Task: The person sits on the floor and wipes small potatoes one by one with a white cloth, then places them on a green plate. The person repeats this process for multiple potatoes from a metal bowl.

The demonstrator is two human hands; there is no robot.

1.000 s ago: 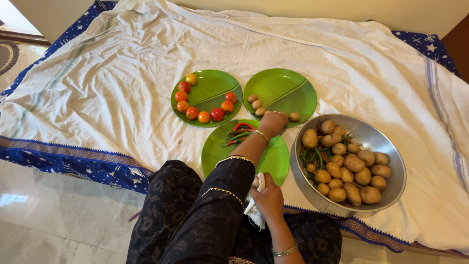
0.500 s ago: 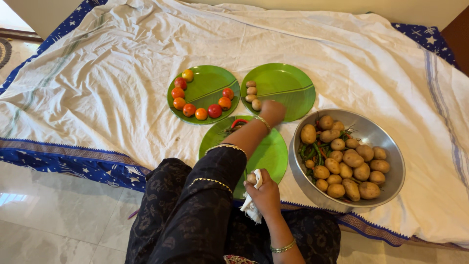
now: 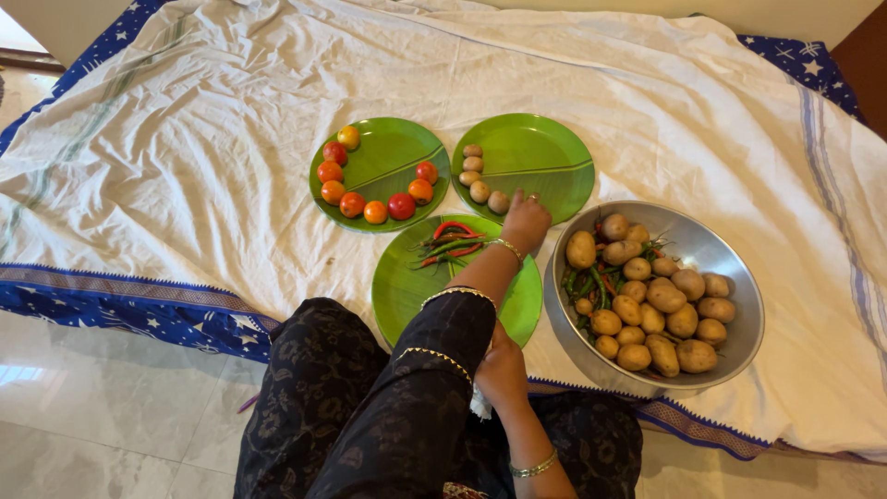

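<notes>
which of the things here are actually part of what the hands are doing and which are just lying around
In use:
left hand
small potatoes
potato plate
steel bowl
right hand

Lying about:
tomato plate
chilli plate
white sheet

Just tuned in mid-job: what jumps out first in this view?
Three green plates on a white cloth: tomatoes ringing the far-left plate, small potatoes edging the far-right plate, chillies on the near plate. At right, a steel bowl holds potatoes and chillies. The left hand reaches over the far-right plate's near edge.
</notes>
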